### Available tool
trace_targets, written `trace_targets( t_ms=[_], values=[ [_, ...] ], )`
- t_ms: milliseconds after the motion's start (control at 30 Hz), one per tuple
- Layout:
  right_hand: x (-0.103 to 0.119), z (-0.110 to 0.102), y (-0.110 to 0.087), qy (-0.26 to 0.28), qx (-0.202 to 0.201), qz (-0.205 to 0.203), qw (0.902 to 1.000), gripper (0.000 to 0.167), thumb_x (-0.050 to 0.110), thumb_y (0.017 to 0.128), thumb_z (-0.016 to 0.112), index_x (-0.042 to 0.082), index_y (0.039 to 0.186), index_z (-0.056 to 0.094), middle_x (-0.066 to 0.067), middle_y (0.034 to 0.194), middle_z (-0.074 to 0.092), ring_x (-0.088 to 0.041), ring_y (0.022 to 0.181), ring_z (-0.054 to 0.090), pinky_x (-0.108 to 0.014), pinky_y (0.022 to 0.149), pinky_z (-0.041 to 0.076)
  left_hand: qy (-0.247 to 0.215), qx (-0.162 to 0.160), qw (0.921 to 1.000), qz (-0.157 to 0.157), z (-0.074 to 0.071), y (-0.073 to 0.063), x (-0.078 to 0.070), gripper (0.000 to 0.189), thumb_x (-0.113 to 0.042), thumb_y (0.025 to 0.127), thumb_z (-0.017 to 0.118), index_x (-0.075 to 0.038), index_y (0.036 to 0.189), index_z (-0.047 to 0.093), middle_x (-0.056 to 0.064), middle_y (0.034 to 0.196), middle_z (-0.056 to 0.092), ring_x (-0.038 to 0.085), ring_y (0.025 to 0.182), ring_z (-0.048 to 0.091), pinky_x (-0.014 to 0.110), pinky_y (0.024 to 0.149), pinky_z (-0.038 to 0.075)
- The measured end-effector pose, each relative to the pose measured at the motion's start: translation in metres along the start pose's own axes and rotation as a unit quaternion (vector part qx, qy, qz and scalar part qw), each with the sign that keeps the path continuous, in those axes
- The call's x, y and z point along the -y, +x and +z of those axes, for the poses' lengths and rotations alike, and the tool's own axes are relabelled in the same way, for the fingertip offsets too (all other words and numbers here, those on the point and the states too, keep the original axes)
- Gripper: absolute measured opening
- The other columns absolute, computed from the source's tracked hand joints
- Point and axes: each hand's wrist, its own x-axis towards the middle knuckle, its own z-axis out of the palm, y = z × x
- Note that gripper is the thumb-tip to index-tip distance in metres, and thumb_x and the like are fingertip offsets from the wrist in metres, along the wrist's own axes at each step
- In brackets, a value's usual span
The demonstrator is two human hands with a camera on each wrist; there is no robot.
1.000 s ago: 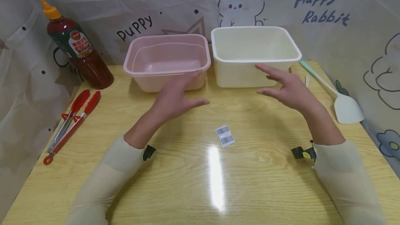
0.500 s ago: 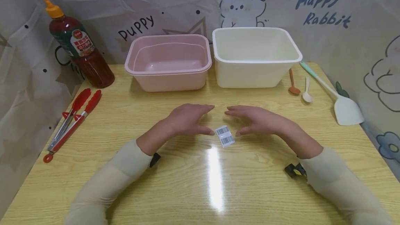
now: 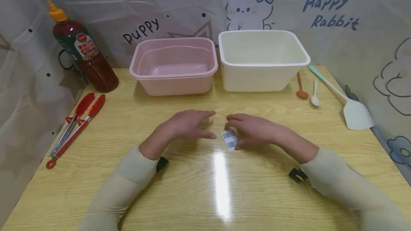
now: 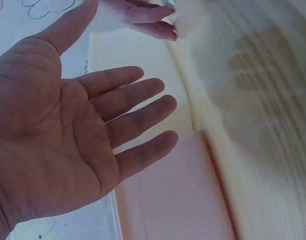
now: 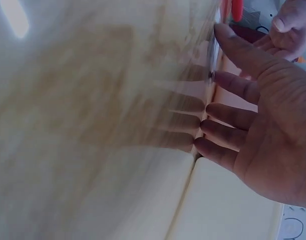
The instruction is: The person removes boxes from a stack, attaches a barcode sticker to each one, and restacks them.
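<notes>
Pale wooden table (image 3: 179,191): left hand (image 3: 191,126) is spread, holding nothing; right hand (image 3: 257,130) is loosely spread, partly over the barcode label (image 3: 228,140) at its 9 o'clock, contact unclear. Probably light and bendy; best lifted by 1 edge. Pink tub (image 3: 174,86) stands at 11 o'clock, white tub (image 3: 257,78) at 1.

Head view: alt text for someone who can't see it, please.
A person's right grip partly hides a small barcode label on a wooden table, while the left grip is open just left of it. Behind stand a pink bin and a white bin, with a sauce bottle and red tongs at left and two spoons and a white turner at right.
</notes>
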Motion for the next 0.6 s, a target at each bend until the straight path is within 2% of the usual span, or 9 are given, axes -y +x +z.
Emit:
trace_targets(
  t_ms=[333,467,600],
  values=[
    [0.002,-0.004,0.015,-0.016,-0.034,-0.035,0.9987,0.03,0.028,0.087,0.081,0.017,0.113,0.072,-0.011,0.14,0.061,-0.031,0.126,0.06,-0.048,0.104,0.052,-0.011,0.002,0.9999,-0.005,-0.001,0.002,0.004,0.078,-0.059,0.093,0.064,-0.024,0.158,0.036,0.005,0.155,0.051,0.026,0.143,0.047,0.05,0.114,0.042],
    [-0.002,-0.009,0.021,-0.008,-0.057,-0.051,0.9971,0.016,0.025,0.09,0.077,0.016,0.104,0.074,-0.004,0.117,0.072,-0.022,0.108,0.068,-0.043,0.096,0.056,-0.011,-0.003,0.9999,-0.006,-0.001,0.004,0.008,0.077,-0.06,0.094,0.061,-0.025,0.158,0.037,0.006,0.154,0.052,0.028,0.143,0.047,0.051,0.114,0.043],
    [-0.005,-0.014,0.027,0.02,-0.059,-0.02,0.9979,0.008,0.026,0.094,0.073,0.019,0.098,0.075,0.006,0.097,0.074,-0.012,0.089,0.068,-0.038,0.084,0.057,-0.016,-0.013,0.9998,-0.002,-0.002,0.007,0.01,0.074,-0.061,0.095,0.059,-0.025,0.157,0.039,0.006,0.153,0.053,0.028,0.142,0.048,0.05,0.113,0.043]
  ],
)
